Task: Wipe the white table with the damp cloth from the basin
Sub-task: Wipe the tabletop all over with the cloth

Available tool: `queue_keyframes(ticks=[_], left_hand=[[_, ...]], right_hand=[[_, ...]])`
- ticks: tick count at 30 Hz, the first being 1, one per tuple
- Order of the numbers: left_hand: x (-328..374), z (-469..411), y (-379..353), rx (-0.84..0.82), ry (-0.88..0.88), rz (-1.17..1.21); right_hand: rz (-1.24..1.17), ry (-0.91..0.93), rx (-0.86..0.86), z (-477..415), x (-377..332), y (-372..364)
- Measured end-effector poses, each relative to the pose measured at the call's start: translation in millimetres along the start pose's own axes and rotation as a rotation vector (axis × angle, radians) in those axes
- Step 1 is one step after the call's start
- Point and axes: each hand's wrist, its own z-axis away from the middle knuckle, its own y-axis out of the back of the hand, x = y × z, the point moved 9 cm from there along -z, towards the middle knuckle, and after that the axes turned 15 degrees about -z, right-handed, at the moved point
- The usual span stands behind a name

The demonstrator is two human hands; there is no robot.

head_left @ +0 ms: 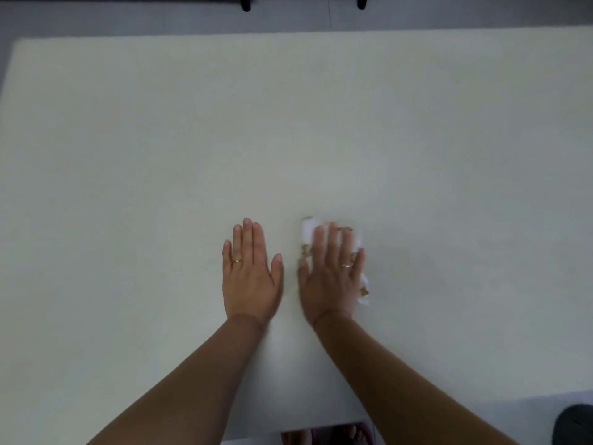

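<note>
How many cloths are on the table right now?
1. The white cloth lies under the right hand, pressed flat on the table. The left hand rests flat beside it, with nothing showing beneath. The right hand hides part of the cloth.

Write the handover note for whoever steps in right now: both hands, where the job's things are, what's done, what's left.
Left hand: flat on the white table, fingers straight, holding nothing.
Right hand: straight fingers pressing the cloth onto the table, near the front middle. The hand is blurred, so it is likely mid-stroke.
Basin: not in view.
Done: the cloth is on the table and in use.
Left: no wet marks show which parts have been wiped, so treat the whole top as still to do.
</note>
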Motion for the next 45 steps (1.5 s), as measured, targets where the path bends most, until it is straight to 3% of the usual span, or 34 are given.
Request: queue_keyframes(ticks=[4, 6, 7, 10, 12, 16, 20, 21, 24, 27, 29, 31, 34, 36, 39, 41, 43, 45], left_hand=[[-1.0, 0.0, -1.3, -0.005, -0.018, -0.008], [-0.8, -0.9, 0.3, -0.005, -0.008, 0.020], [-0.5, -1.1, 0.7, -0.003, -0.006, 0.030], [-0.7, -0.7, 0.5, 0.003, -0.006, 0.038], [-0.8, -0.8, -0.4, -0.006, -0.007, 0.032], [-0.3, -1.9, 0.5, -0.025, -0.022, 0.000], [-1.4, -2.1, 3.1, -0.029, -0.009, 0.008], [-1.7, -2.0, 4.1, -0.027, -0.003, 0.031], [-2.2, -2.1, 8.4, -0.012, 0.006, 0.115], [-2.8, -8.4, 17.2, 0.027, 0.019, 0.169], [-2.2, -20.6, 24.0, 0.041, 0.035, 0.173], [-2.6, -37.9, 29.1, 0.035, 0.052, 0.146], [-2.6, -70.0, 36.2, 0.049, 0.066, 0.130], [-0.8, -93.5, 39.3, 0.052, 0.062, 0.114], [3.0, -119.0, 30.2, 0.007, 0.031, 0.099], [5.3, -124.2, 18.5, -0.027, 0.007, 0.071], [6.0, -124.1, 12.8, -0.028, 0.005, 0.031], [5.7, -124.4, 12.3, -0.024, 0.008, 0.020]], right_hand=[[0.102, 0.473, -0.217, 6.3, -21.5, -4.5], [0.210, 0.544, -0.190, -13.6, 0.5, 7.2], [0.218, 0.453, -0.153, -30.8, 17.3, 16.2], [0.035, -0.060, -0.042, -60.3, 58.8, 29.6], [-0.021, -0.193, 0.011, -48.2, 36.5, 17.8], [0.007, 0.169, -0.129, -10.8, -47.8, -16.8], [0.142, 0.541, -0.224, -26.1, -33.2, -2.6], [0.182, 0.549, -0.210, -38.5, -19.4, 4.2], [0.115, 0.215, -0.133, -81.6, 29.0, 23.0], [0.002, -0.094, -0.007, -84.6, 24.8, 19.5], [0.020, 0.021, -0.023, -74.6, -15.2, 8.4], [0.093, 0.316, -0.119, -57.0, -52.6, -4.3], [0.131, 0.595, -0.259, -60.1, -51.2, -4.1], [0.182, 0.646, -0.211, -80.8, -35.0, 6.1], [0.165, 0.440, -0.183, -126.1, 2.6, 21.6], [0.070, 0.208, -0.135, -142.0, 18.1, 25.4], [-0.015, -0.033, -0.027, -139.0, 13.6, 21.7], [-0.043, -0.106, 0.006, -125.0, -15.4, 10.3]])
